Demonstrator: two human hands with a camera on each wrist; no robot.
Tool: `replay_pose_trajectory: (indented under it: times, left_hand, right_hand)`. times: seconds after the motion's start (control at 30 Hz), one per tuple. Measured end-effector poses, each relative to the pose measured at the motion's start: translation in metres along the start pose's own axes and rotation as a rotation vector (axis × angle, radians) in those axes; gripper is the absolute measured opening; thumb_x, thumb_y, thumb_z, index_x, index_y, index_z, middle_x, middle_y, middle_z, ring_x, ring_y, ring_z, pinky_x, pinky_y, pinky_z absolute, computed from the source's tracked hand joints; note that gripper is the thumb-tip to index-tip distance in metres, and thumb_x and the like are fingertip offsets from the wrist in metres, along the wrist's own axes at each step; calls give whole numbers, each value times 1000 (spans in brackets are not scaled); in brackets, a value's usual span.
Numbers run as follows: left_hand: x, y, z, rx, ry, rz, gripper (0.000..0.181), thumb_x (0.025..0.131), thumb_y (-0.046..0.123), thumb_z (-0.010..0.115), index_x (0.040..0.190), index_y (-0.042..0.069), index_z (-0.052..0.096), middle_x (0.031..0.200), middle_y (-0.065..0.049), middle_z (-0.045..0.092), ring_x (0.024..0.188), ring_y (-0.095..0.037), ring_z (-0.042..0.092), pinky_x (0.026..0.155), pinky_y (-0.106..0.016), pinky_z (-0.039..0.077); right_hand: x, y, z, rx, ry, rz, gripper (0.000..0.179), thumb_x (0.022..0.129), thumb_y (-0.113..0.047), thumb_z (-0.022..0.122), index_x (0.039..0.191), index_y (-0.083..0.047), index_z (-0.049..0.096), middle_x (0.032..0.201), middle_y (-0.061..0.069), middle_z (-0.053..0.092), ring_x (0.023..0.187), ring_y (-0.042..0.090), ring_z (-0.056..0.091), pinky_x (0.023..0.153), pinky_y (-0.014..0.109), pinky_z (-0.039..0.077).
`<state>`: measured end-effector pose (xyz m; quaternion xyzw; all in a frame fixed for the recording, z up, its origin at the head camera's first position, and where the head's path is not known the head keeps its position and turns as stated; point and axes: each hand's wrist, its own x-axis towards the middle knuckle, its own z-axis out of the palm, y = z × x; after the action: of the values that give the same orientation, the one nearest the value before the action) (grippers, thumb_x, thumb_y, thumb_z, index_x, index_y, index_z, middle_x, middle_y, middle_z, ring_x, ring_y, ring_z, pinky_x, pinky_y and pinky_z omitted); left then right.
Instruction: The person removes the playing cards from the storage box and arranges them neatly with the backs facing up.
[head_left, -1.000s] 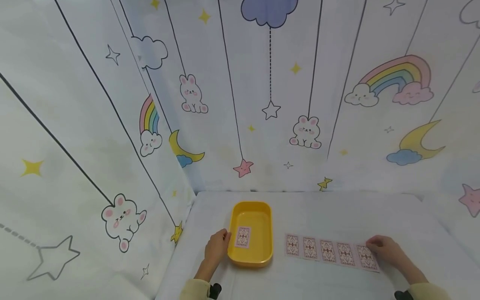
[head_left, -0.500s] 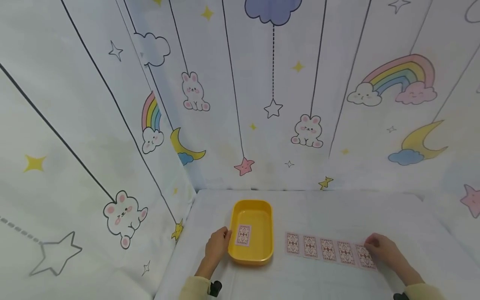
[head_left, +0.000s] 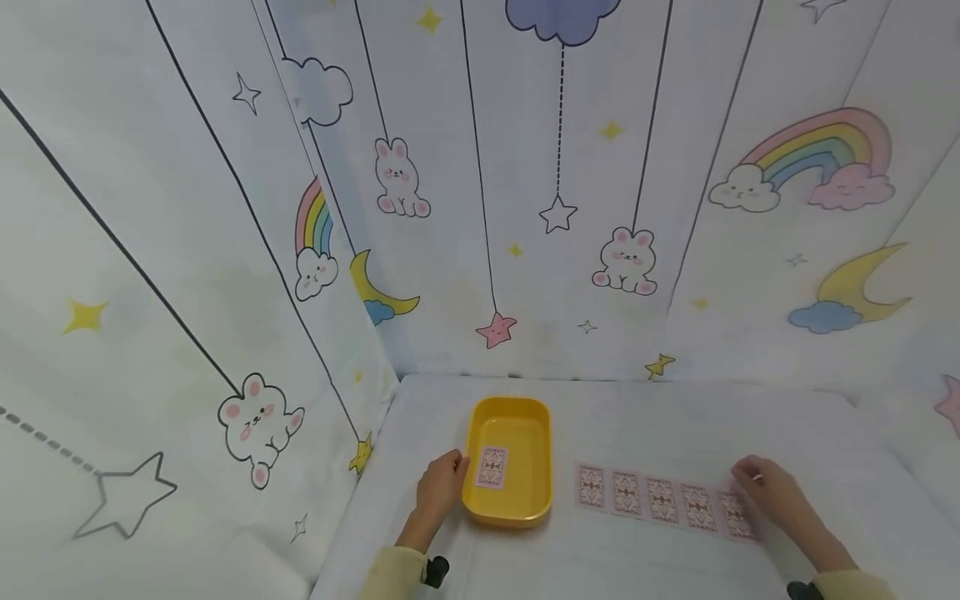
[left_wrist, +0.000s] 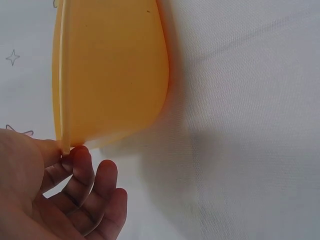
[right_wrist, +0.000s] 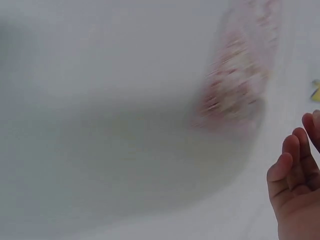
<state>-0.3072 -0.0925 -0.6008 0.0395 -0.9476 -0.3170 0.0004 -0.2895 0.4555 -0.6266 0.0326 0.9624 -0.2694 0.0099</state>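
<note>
My left hand pinches the left rim of a yellow plastic tray; in the left wrist view the thumb and index finger meet at its rim. Inside the tray lies one face-down playing card with a red-brown patterned back. To the right, several matching cards lie in a slanting row on the table. My right hand is just above the right-end card, fingers loosely bent. In the right wrist view that card is blurred and the fingers are apart from it; nothing shows in them.
A white cloth covers the table. Behind and to the left hang white curtains printed with bunnies, stars, rainbows and moons. The tray stands left of the card row, with a gap between them.
My right hand has risen slightly off the right-end card, which it was touching. The left hand stays on the tray rim. The whole head view has shifted a little.
</note>
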Motion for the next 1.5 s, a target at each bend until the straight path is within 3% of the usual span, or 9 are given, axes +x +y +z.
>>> replay_pose_trajectory:
  times: [0.13, 0.27, 0.47, 0.57, 0.67, 0.8, 1.0, 1.23, 1.5]
  left_hand:
    - [3, -3, 1, 13, 9, -11, 24, 102, 27, 59, 84, 12, 55, 68, 0, 50, 58, -13, 46, 52, -25, 35]
    - [3, -6, 1, 9, 11, -20, 25, 102, 27, 58, 82, 12, 54, 67, 0, 49, 57, -13, 45, 51, -26, 34]
    - [3, -4, 2, -6, 9, 7, 25, 102, 26, 59, 82, 12, 54, 67, 0, 49, 57, -13, 45, 51, -26, 34]
    - [2, -3, 1, -14, 2, -4, 24, 102, 26, 59, 83, 12, 54, 67, 0, 49, 57, -13, 45, 51, -25, 34]
    - [2, -4, 1, -16, -2, -5, 24, 102, 27, 59, 83, 12, 55, 67, 1, 49, 57, -13, 45, 51, -26, 34]
    - [4, -1, 2, -12, 2, 15, 26, 102, 28, 58, 81, 13, 53, 66, 2, 47, 56, -11, 43, 50, -25, 32]
    - [8, 0, 1, 0, 11, 7, 29, 102, 28, 59, 78, 14, 50, 65, 3, 43, 55, -10, 41, 49, -24, 30]
    - [9, 5, 2, 2, -4, 23, 30, 103, 28, 57, 77, 15, 50, 64, 4, 43, 55, -9, 40, 49, -23, 30]
    - [7, 1, -1, -5, 21, 21, 30, 102, 28, 58, 76, 15, 50, 64, 5, 43, 54, -9, 40, 49, -23, 30]
  right_hand:
    - [6, -53, 0, 34, 125, -171, 24, 104, -21, 55, 109, 1, 64, 100, 14, 68, 90, 25, 63, 77, 41, 53]
    - [19, -130, 9, 105, 120, -313, 20, 103, -22, 59, 110, -4, 66, 101, 7, 67, 89, 15, 60, 73, 28, 51]
    - [39, -257, 34, 111, -171, -385, 23, 98, -21, 66, 115, -6, 65, 105, 5, 66, 93, 16, 60, 78, 32, 54]
    - [49, -309, 61, 17, -340, -389, 32, 95, -25, 70, 119, -5, 65, 108, 7, 67, 96, 19, 63, 84, 37, 56]
    - [58, -343, 93, -113, -464, -404, 42, 92, -28, 74, 122, -1, 63, 116, 14, 68, 102, 25, 65, 92, 43, 54]
    - [66, -364, 125, -301, -558, -412, 57, 89, -32, 77, 130, 3, 57, 125, 20, 64, 110, 30, 63, 101, 47, 49]
    - [69, -374, 159, -491, -549, -424, 79, 79, -46, 84, 133, 1, 49, 130, 23, 52, 114, 39, 56, 102, 51, 47]
    - [75, -362, 172, -498, -488, -434, 98, 73, -51, 87, 142, 1, 41, 139, 26, 44, 125, 41, 47, 103, 51, 46]
    - [86, -356, 182, -442, -488, -408, 108, 67, -56, 89, 139, 4, 36, 125, 26, 48, 112, 39, 48, 101, 51, 46]
